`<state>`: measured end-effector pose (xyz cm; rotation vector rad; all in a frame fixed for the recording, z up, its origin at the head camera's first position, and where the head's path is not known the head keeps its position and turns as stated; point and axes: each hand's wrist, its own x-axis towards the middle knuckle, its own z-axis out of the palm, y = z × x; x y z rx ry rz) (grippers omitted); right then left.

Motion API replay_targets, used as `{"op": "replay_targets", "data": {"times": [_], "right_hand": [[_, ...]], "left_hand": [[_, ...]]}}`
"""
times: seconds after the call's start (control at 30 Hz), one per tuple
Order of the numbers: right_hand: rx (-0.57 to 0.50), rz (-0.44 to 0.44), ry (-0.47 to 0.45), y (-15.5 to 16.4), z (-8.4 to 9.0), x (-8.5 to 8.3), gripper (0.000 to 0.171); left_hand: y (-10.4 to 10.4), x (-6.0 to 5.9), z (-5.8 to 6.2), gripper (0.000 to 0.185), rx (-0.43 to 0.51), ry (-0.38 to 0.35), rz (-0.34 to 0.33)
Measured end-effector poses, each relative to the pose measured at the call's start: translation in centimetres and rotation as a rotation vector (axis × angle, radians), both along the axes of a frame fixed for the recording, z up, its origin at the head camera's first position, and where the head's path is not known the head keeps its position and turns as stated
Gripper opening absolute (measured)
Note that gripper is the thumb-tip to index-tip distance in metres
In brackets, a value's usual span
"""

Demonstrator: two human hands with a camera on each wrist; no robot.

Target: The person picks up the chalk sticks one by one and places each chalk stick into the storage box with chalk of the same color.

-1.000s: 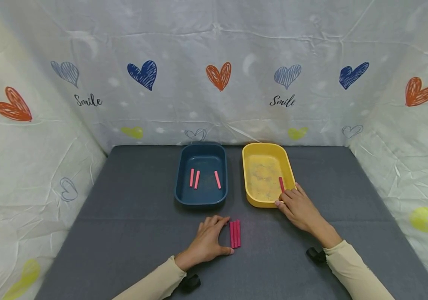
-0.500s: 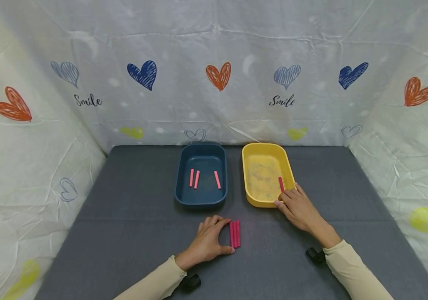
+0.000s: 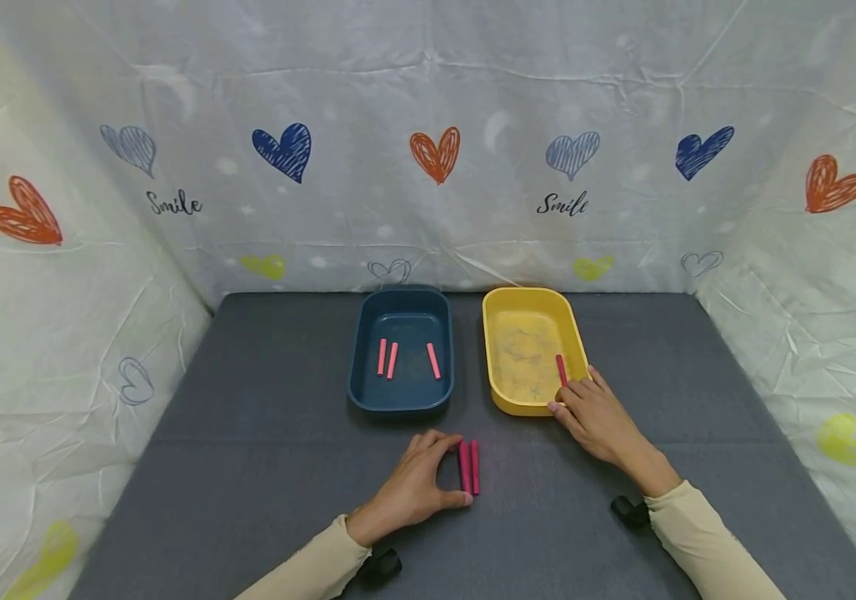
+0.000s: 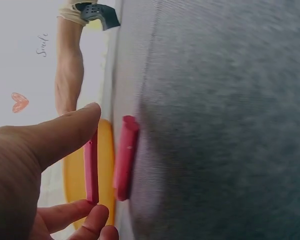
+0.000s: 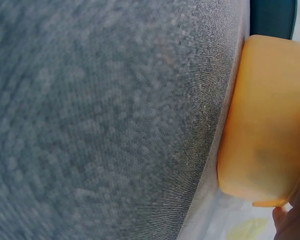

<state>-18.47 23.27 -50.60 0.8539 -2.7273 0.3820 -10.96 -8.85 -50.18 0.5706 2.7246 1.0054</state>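
Observation:
My left hand (image 3: 414,485) pinches a dark pink chalk stick (image 4: 91,172) endwise, thumb at one end and fingertips at the other. In the left wrist view that stick is lifted off the cloth. Right beside it, more dark pink chalk (image 3: 475,468) lies on the table. My right hand (image 3: 606,423) grips the near right corner of the yellow tray (image 3: 501,392), thumb outside the front wall and fingers over the rim. A dark red chalk stick (image 3: 561,369) in that tray reaches up to those fingers, its near end hidden.
Left of the yellow tray stands a dark blue tray (image 3: 356,375) with 3 light pink chalk sticks (image 3: 392,361). Grey cloth (image 3: 270,375) covers the table. A white curtain (image 3: 367,208) printed with hearts closes off the back and sides.
My left thumb and fingers have closed on the leftmost dark pink chalk stick and raised it from beside the others. My right hand and both trays stay in place.

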Motion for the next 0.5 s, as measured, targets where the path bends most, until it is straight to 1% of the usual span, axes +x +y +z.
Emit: {"op": "replay_targets", "data": {"times": [0.1, 0.3, 0.5], "right_hand": [[-0.002, -0.003, -0.005, 0.0, 0.1, 0.0, 0.019], [-0.002, -0.006, -0.014, -0.1, 0.3, 0.0, 0.019], [0.002, 0.000, -0.008, -0.1, 0.4, 0.0, 0.019]], "left_hand": [[0.1, 0.0, 0.7, 0.080, 0.015, -0.002, -0.001], [0.5, -0.4, 2.8, 0.080, 0.049, -0.025, 0.005], [0.8, -0.6, 4.7, 0.080, 0.061, 0.024, 0.007]]}}
